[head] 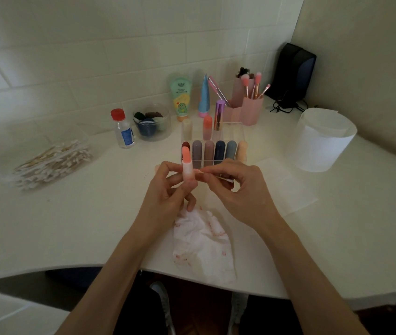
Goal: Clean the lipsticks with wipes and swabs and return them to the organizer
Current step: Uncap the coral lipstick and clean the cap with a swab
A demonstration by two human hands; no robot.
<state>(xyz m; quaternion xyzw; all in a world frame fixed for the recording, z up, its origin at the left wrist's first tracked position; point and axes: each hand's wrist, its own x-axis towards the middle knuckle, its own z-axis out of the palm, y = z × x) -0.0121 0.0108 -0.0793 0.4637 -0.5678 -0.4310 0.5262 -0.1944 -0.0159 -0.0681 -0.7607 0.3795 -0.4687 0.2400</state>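
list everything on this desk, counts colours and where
held lipstick: one, coral, left hand
cotton swab: one, white, right hand
used wipe: one, pink-stained white, near table edge
organizer: one, clear, centre
lipsticks in organizer: nine, mixed, six front, three back
spare swabs: many, white, heaped at left
jar: one, clear, dark sponges inside
bottle: one, red-capped, beside jar
tubes: two, green and blue, rear centre
brush holder: one, pink, back right
tub: one, white, far right
speaker: one, black, corner
left hand: one, grip round lipstick
right hand: one, grip pinching swab
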